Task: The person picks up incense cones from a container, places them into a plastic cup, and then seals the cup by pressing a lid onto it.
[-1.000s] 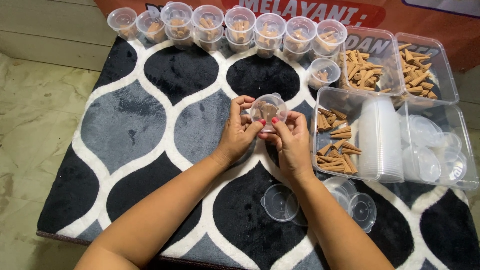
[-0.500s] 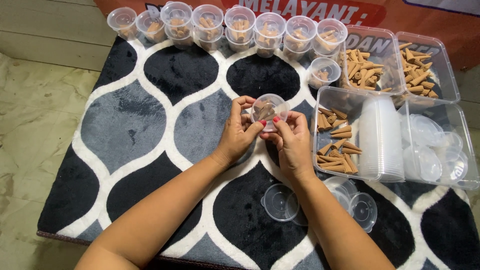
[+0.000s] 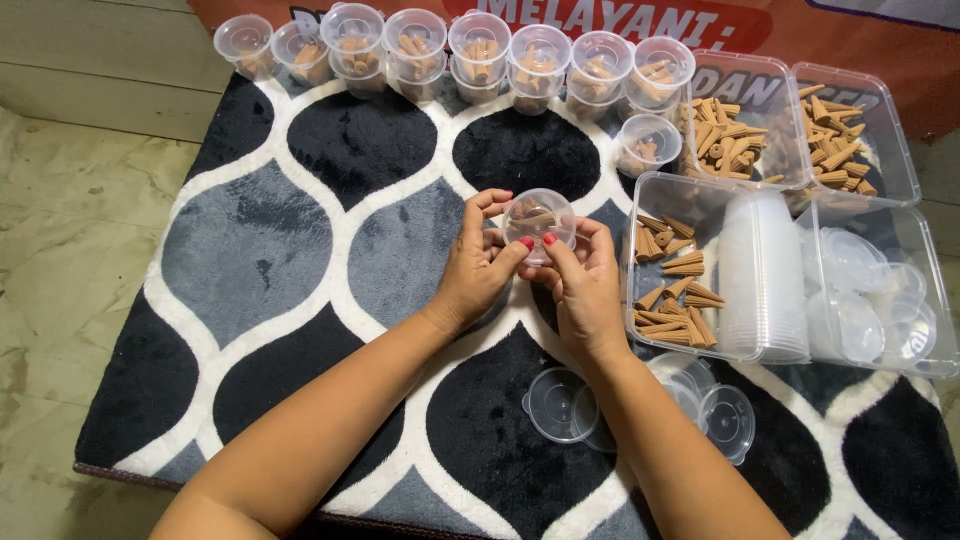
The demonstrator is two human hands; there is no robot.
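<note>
A small clear lidded cup (image 3: 539,222), brown cones showing inside, sat pinched between the fingertips of the left hand (image 3: 477,268) and right hand (image 3: 583,283).

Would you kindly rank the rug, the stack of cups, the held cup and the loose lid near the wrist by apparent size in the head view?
1. Rug
2. Stack of cups
3. Held cup and loose lid: they look alike, so unranked; the hands partly cover the cup.
</note>
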